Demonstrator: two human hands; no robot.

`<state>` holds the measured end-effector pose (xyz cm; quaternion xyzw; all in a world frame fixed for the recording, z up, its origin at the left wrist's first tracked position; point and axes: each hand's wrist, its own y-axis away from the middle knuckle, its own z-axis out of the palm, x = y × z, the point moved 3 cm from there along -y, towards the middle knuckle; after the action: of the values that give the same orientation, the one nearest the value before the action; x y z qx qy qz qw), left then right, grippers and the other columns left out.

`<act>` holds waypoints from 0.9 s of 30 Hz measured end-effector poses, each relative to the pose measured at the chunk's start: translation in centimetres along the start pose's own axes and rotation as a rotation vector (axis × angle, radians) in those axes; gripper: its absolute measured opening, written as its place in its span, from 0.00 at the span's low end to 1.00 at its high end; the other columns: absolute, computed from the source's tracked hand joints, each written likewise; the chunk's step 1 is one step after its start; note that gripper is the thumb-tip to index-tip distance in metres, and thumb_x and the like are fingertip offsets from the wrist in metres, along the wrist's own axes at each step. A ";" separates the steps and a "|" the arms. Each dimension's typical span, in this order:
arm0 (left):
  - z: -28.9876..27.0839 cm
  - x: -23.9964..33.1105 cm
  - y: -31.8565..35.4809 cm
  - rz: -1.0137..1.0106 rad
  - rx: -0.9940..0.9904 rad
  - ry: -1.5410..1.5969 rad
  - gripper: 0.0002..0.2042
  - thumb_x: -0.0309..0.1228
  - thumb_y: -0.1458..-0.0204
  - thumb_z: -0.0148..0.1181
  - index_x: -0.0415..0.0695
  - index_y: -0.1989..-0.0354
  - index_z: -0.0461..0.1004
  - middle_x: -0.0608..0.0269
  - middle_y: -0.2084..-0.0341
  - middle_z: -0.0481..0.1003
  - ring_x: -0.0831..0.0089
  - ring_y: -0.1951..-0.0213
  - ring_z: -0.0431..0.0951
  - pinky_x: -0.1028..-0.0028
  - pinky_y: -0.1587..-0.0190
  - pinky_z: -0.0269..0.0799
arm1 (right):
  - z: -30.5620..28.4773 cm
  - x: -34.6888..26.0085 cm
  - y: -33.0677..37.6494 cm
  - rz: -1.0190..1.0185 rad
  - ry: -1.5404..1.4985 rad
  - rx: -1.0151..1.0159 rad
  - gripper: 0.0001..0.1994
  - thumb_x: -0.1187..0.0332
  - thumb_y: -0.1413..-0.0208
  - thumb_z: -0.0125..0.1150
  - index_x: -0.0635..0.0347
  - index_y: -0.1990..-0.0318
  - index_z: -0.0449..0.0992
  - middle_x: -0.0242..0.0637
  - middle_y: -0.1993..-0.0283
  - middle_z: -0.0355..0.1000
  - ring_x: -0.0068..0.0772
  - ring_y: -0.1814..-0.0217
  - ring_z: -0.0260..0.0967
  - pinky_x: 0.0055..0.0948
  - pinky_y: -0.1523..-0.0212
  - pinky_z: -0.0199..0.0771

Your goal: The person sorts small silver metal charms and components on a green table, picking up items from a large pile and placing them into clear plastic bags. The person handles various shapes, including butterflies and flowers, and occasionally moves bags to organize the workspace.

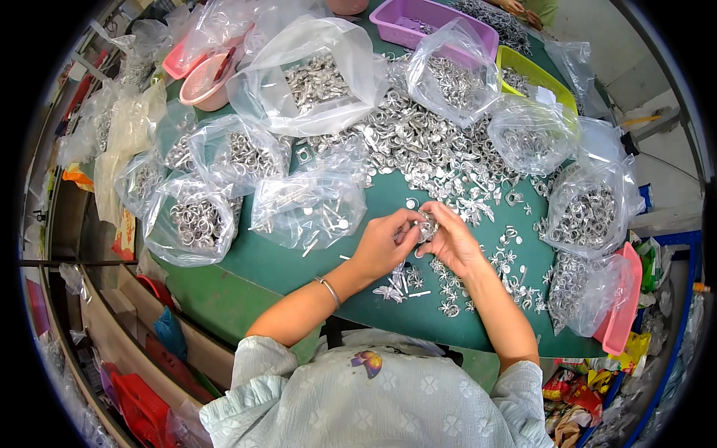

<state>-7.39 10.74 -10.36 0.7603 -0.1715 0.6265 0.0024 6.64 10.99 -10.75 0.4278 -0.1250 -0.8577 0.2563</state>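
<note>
I see both hands meet over the green table (pixel 299 261): left hand (pixel 385 243) and right hand (pixel 452 240) fingers pinch 1 small silver metal piece (pixel 426 222) together.

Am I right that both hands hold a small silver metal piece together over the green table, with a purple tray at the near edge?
Not quite. The head view shows the purple tray at the far edge. The left hand and right hand do hold the small silver metal piece together over the green table.
</note>
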 end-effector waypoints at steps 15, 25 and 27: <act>0.2 2.8 1.3 0.144 0.052 -0.047 0.16 0.18 0.62 0.57 0.41 0.61 0.70 0.66 0.86 0.61 0.79 0.84 0.63 0.81 0.82 0.59 | 0.8 1.5 -0.6 0.081 -0.593 0.263 0.14 0.56 0.48 0.56 0.57 0.66 0.70 0.40 0.66 0.69 0.31 0.70 0.66 0.22 0.76 0.66; -0.6 1.5 0.5 0.065 0.197 0.029 0.06 0.18 0.51 0.50 0.38 0.65 0.71 0.66 0.85 0.65 0.83 0.83 0.63 0.80 0.79 0.59 | 0.8 -6.3 -6.8 -0.942 1.137 0.330 0.10 0.64 0.52 0.60 0.61 0.74 0.71 0.31 0.72 0.68 0.27 0.72 0.66 0.28 0.78 0.66; -0.4 1.4 0.5 0.101 0.183 0.009 0.06 0.18 0.52 0.51 0.38 0.66 0.71 0.63 0.84 0.65 0.79 0.85 0.62 0.77 0.81 0.58 | 2.7 -5.6 -7.2 -1.102 1.441 0.504 0.09 0.65 0.55 0.61 0.60 0.76 0.71 0.36 0.70 0.68 0.38 0.75 0.68 0.36 0.74 0.66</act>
<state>-7.68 9.95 -9.09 0.7450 -0.1517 0.6422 -0.0979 4.87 20.10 -8.49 0.8971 0.1019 -0.3343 -0.2704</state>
